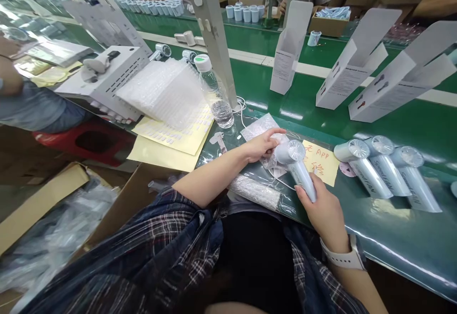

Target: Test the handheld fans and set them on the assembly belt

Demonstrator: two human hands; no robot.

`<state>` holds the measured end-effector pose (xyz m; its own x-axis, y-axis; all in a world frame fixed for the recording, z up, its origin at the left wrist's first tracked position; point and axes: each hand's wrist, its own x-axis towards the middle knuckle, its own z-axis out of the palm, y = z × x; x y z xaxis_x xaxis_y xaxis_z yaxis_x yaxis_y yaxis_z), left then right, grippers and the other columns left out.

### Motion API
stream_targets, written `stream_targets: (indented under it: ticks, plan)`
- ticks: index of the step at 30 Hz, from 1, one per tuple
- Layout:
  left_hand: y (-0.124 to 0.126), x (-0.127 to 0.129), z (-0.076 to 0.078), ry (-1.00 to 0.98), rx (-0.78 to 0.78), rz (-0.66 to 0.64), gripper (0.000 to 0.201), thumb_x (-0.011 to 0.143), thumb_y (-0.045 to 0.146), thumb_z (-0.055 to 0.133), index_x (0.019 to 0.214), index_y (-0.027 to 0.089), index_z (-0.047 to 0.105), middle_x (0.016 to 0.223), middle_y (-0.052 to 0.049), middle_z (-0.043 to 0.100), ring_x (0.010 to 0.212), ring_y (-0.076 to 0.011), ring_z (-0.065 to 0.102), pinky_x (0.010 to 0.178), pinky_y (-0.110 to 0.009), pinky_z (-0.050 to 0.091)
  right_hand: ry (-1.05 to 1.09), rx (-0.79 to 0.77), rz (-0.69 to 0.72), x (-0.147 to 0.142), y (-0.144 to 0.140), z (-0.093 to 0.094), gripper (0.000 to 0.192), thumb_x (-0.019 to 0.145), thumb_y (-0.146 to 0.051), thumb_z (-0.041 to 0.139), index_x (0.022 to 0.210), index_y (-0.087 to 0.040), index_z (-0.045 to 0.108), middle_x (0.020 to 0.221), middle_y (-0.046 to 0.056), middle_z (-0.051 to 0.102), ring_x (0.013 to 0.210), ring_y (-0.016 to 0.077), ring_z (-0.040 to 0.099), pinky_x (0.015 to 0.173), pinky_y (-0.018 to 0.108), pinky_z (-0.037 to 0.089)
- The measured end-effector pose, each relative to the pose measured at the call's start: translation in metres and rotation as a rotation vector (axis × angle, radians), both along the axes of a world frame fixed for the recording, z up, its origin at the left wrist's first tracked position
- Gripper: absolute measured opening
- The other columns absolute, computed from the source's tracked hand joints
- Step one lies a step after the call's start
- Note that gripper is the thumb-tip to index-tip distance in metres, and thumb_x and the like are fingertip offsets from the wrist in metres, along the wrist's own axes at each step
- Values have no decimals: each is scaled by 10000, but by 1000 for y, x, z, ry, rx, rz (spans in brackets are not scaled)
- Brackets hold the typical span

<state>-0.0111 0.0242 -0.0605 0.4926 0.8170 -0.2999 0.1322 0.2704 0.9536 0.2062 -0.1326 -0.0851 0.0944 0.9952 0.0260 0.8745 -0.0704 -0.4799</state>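
My right hand [323, 209] grips the handle of a pale blue handheld fan [298, 164], its round head pointing up and left. My left hand [262, 143] rests its fingers on the fan's head and on a clear plastic bag [259, 126] lying under it. A yellow note with red writing [323, 161] lies just right of the fan. Three more pale blue fans [383, 171] lie side by side on the green belt [410, 238] to the right.
A water bottle [216, 95] stands by a grey post [214, 33]. Yellow sticker sheets [171, 138] and bubble wrap [164, 90] lie at left. Open white cartons [357, 62] stand on the belt beyond. A cardboard box of plastic bags [53, 219] sits at lower left. Other people work around.
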Motion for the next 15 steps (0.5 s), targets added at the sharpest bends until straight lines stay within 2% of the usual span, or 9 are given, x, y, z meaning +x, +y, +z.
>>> stream_targets:
  ticks: [1,3,5,7,9,11,13,15]
  plan:
    - [0,-2,4,-32,-8,33,456,1054,153,471,1505,217,462,673,93,379,493,-83,296,499,-192,261,-45,3,38,0,2,1,499,1034,-549,504,1348,-208,689,1190,135,826,894,329,804,690,373,561]
    - [-5,-4,16,39,152,5,522,1044,136,468,1559,206,413,660,100,350,532,-101,345,545,-203,311,-160,40,127,-1,3,5,431,1049,-480,505,1325,-208,695,1107,110,835,819,298,789,635,352,516]
    - [-18,-7,32,237,450,-136,590,1025,118,470,1602,216,392,679,81,434,606,-124,452,625,-225,386,-308,125,201,-3,1,15,402,1068,-430,502,1315,-187,706,938,97,817,722,271,750,591,340,457]
    - [-33,-11,53,468,785,-308,627,1020,107,463,1626,255,403,782,31,580,733,-151,572,717,-251,442,-432,242,265,-3,-3,30,400,1088,-416,497,1292,-163,730,790,85,762,672,251,711,590,336,418]
    - [-43,-17,73,625,1038,-424,625,1051,128,448,1652,291,395,957,-25,690,889,-181,656,796,-272,479,-482,350,292,-3,-7,48,415,1102,-445,492,1264,-166,753,769,86,746,679,235,695,609,327,399]
    - [-45,-19,89,702,1162,-454,613,1088,161,434,1681,301,361,1072,-54,731,961,-195,688,824,-278,494,-493,426,199,-4,-10,63,444,1103,-496,485,1199,-174,775,741,80,741,626,217,652,585,321,348]
    - [-42,-16,99,741,1203,-468,624,1095,164,442,1698,278,329,1076,-58,749,937,-197,702,802,-274,498,-471,449,116,-9,-10,71,479,1097,-519,474,1135,-161,791,663,73,703,559,206,599,563,322,302]
    - [-38,-10,103,752,1253,-521,642,1078,135,463,1697,234,326,1020,-58,755,908,-203,707,776,-274,497,-352,420,179,-13,-7,72,490,1085,-521,470,1111,-157,798,637,74,686,555,210,604,567,320,316]
